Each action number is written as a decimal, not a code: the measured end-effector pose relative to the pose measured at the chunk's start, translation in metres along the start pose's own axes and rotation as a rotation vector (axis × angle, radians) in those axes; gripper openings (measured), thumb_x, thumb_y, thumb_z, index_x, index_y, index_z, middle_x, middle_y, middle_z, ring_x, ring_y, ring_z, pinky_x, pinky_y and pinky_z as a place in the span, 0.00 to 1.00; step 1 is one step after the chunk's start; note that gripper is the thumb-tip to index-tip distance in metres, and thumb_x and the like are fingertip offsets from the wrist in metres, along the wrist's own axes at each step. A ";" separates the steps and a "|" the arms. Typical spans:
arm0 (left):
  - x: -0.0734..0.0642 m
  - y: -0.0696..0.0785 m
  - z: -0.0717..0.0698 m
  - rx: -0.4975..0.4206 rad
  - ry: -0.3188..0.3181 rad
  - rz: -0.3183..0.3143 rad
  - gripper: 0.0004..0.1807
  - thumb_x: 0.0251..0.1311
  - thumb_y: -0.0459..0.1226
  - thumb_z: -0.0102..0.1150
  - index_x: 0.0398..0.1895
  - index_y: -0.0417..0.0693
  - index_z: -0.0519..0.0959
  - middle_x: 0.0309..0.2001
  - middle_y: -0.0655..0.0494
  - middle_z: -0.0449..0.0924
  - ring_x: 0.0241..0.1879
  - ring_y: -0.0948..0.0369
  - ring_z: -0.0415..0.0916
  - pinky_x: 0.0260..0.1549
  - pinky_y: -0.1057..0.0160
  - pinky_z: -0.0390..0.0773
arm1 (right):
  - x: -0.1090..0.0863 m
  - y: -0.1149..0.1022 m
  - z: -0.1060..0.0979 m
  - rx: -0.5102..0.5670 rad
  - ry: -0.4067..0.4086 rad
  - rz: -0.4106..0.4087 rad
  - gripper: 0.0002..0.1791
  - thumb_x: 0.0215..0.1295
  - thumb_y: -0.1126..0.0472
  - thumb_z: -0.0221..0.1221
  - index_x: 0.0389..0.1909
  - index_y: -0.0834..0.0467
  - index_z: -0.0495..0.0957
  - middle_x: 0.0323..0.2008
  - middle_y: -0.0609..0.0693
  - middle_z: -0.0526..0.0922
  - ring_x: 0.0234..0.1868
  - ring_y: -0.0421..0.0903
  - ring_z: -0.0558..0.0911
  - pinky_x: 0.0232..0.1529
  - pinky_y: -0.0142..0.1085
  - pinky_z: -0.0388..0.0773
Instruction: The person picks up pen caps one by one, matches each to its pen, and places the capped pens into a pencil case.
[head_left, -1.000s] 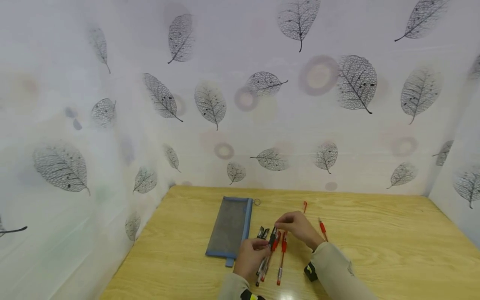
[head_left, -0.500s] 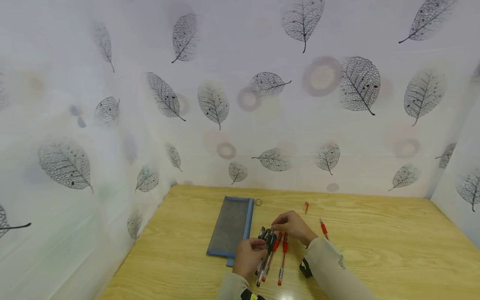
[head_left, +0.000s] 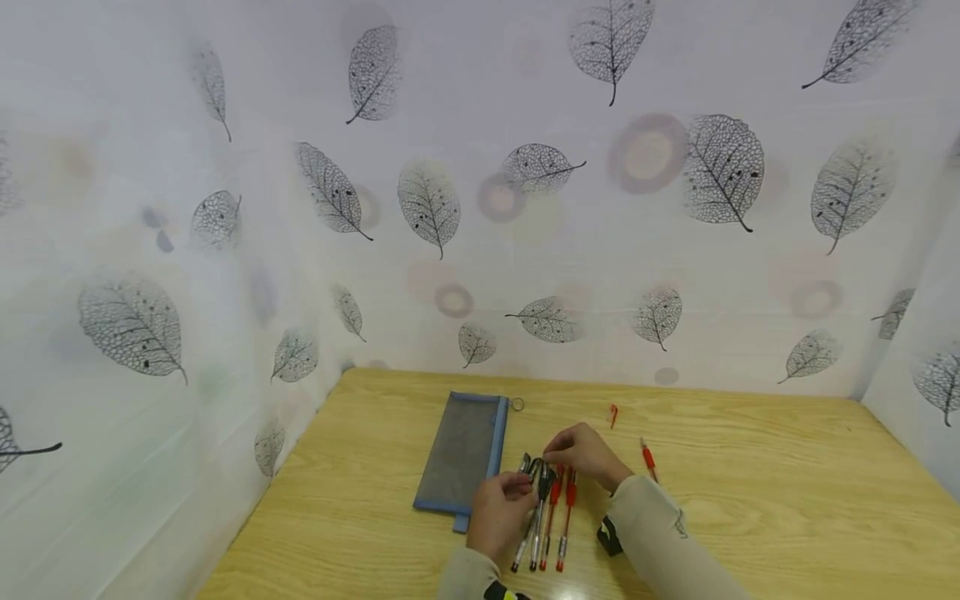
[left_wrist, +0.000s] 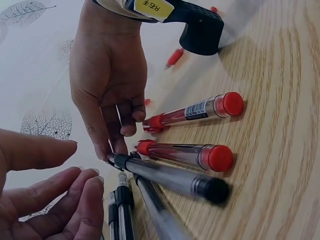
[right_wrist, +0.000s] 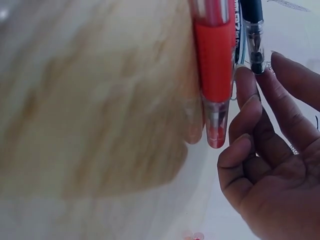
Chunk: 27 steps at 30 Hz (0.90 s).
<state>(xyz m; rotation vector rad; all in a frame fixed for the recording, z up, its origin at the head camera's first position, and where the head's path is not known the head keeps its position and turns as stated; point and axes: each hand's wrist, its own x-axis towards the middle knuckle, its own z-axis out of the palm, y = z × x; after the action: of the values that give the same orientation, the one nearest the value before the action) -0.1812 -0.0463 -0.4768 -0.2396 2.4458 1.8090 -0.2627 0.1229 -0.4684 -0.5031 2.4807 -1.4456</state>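
Note:
My right hand (head_left: 588, 454) pinches the far end of a black pen (left_wrist: 165, 175) between thumb and fingertips. The right wrist view shows that black pen's end (right_wrist: 257, 60) at the fingertips. Nothing is in my left hand (head_left: 497, 515); its thumb and fingers stand apart, left of the pens. Other black pens (left_wrist: 125, 210) lie close together by its fingertips. Two red pens (left_wrist: 175, 115) lie to the right of the black ones, side by side, and one red pen (right_wrist: 215, 65) looms large in the right wrist view.
Left of the hands lies a grey mesh pouch (head_left: 463, 450) with blue edging and a ring (head_left: 517, 404). A red cap (head_left: 613, 415) and an uncapped red pen (head_left: 648, 458) lie farther right on the wooden table (head_left: 787, 500). Leaf-patterned sheeting (head_left: 480, 250) surrounds the table.
The near ends of the pens have spread apart, and the pinched black pen has swung from a slant to nearly straight beside the red ones. My right hand has shifted slightly left.

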 end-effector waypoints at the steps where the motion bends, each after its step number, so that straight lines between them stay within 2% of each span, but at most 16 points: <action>1: 0.000 0.000 0.000 0.002 0.000 -0.001 0.10 0.54 0.31 0.66 0.41 0.41 0.83 0.32 0.59 0.81 0.33 0.64 0.78 0.34 0.61 0.81 | 0.000 0.000 0.000 0.000 0.000 0.002 0.08 0.62 0.66 0.62 0.36 0.68 0.84 0.32 0.54 0.85 0.32 0.44 0.80 0.34 0.41 0.80; 10: -0.003 0.001 0.001 -0.002 0.006 0.056 0.11 0.54 0.32 0.67 0.41 0.41 0.83 0.31 0.60 0.81 0.32 0.65 0.78 0.33 0.61 0.81 | 0.000 0.003 0.001 -0.015 0.029 0.041 0.06 0.63 0.66 0.61 0.35 0.65 0.84 0.31 0.50 0.84 0.33 0.44 0.80 0.35 0.38 0.78; 20: -0.002 0.002 0.001 -0.067 -0.020 0.054 0.12 0.55 0.33 0.67 0.43 0.40 0.83 0.32 0.58 0.81 0.32 0.64 0.78 0.33 0.61 0.81 | -0.003 0.003 -0.002 -0.017 0.046 0.045 0.08 0.63 0.63 0.61 0.36 0.65 0.84 0.32 0.49 0.84 0.35 0.44 0.80 0.37 0.38 0.78; 27: 0.001 0.004 0.006 -0.085 -0.024 0.069 0.13 0.54 0.34 0.67 0.44 0.39 0.83 0.33 0.58 0.81 0.33 0.64 0.77 0.33 0.63 0.80 | -0.013 0.009 -0.011 0.012 0.064 0.019 0.11 0.64 0.59 0.62 0.39 0.64 0.84 0.36 0.50 0.84 0.37 0.43 0.79 0.39 0.39 0.78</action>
<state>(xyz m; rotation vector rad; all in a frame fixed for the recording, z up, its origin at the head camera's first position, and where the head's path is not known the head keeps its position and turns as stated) -0.1827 -0.0393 -0.4749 -0.1402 2.3923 1.9340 -0.2565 0.1411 -0.4706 -0.4365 2.5174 -1.4913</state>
